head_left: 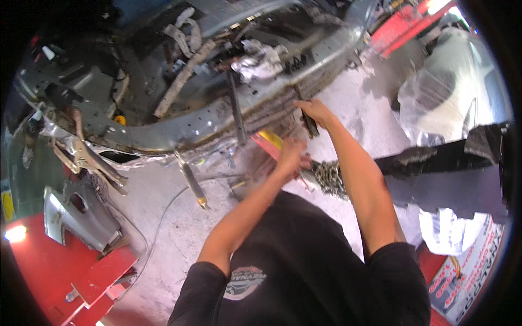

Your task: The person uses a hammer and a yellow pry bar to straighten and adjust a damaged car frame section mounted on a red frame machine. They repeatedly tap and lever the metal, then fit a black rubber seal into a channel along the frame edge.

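Note:
My right hand (316, 113) is closed around a dark metal clamp-like tool (310, 126), which hangs at the outer edge of the car body's sill (179, 129). To its left and nearer me, my left hand (292, 156) has its fingers wrapped round a red and yellow long object (267, 142). Blur hides that object's exact kind. Left of my hands, a dark metal bar (236, 111) crosses the sill. Farther left, a slim locking clamp (190, 180) hangs from the sill's edge, and large locking pliers (89, 160) grip its left end.
A piled chain (329, 178) lies under my right forearm. Crumpled white cloth (260, 58) and a rusty strip (185, 79) rest inside the car body. A silver panel piece (81, 217) stands left by red equipment (41, 261). Plastic-wrapped parts (448, 89) and a black panel (443, 182) are right.

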Tool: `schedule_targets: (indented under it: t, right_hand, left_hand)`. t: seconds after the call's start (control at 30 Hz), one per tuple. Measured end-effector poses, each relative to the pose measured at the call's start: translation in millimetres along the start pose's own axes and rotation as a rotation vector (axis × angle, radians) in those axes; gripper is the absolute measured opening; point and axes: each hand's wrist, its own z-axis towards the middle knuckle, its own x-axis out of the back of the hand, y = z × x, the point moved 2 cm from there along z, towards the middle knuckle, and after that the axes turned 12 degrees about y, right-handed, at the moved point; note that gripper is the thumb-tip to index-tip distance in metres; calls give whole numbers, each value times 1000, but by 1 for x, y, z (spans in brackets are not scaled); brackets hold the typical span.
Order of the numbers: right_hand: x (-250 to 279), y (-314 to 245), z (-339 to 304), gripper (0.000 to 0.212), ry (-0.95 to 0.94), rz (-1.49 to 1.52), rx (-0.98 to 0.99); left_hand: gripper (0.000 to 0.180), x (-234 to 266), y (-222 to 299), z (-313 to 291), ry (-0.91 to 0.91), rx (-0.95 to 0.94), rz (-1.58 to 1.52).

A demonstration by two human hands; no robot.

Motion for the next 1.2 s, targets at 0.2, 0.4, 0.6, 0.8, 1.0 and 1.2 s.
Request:
schedule_targets:
  t: [0.2, 0.4, 0.6, 0.8, 1.0, 1.2]
  right_hand:
    - [-17, -63, 9, 45, 654, -370, 690]
    - [-62, -161, 65, 31, 576, -182, 1078]
    - [-139, -214, 183, 41, 397, -564, 1172]
    - [-219, -242, 259, 45, 50, -1011, 935]
    - [-244, -237, 313, 43, -14, -1099, 1154]
    - [-231, -221, 356, 37, 121, -896, 1176]
  left_hand:
    - [48, 25, -11, -35, -105, -176, 398]
    - [44, 103, -30, -70, -64, -244, 617]
    - [37, 241, -118, -118, 257, -291, 843]
    - [24, 377, -290, -243, 947, 145, 617]
    - [20, 333, -332, -331, 1117, 664, 105]
    - [28, 303, -326, -297, 991, 538, 49]
